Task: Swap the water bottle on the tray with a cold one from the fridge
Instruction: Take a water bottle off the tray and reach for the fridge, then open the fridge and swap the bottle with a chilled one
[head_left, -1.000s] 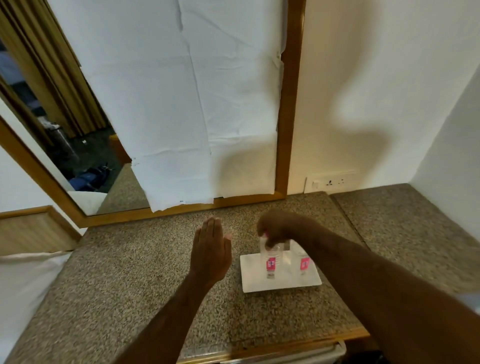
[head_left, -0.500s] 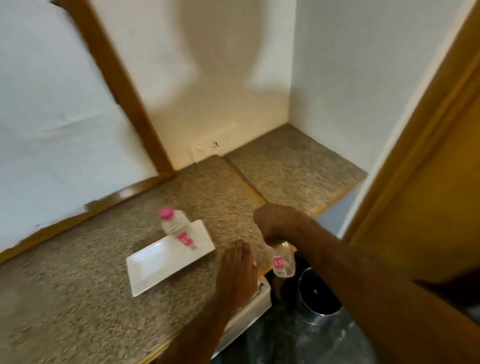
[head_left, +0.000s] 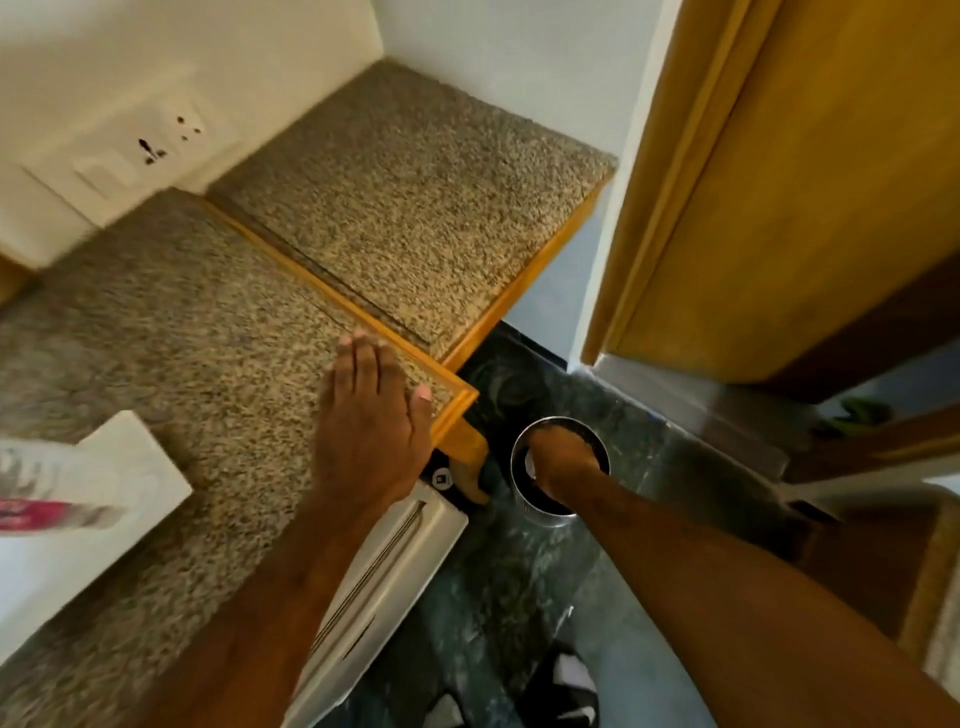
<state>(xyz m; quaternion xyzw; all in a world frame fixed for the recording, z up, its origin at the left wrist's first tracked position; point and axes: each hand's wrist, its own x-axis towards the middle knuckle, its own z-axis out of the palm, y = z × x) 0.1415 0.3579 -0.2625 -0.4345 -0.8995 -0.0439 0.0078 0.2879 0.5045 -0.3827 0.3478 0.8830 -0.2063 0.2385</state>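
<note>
Left hand (head_left: 371, 431) flat at counter (head_left: 171, 332) corner; right hand (head_left: 563, 462) inside bin (head_left: 519, 467), grip unclear

The left hand (head_left: 371, 431) lay flat on the desk (head_left: 208, 332), near its front corner. Well to the left of that hand, the tray (head_left: 104, 499) sat on the desk, and a blurred bottle (head_left: 47, 499) stood on it at the picture's edge. Below the left hand, under the desk's edge, was the fridge (head_left: 384, 566). To the right of the left hand, down on the floor (head_left: 519, 597), stood a bin (head_left: 558, 470), and the right hand (head_left: 563, 462) reached into it. Beyond both hands lay a lower shelf (head_left: 410, 197), a door (head_left: 805, 182) to its right.
</note>
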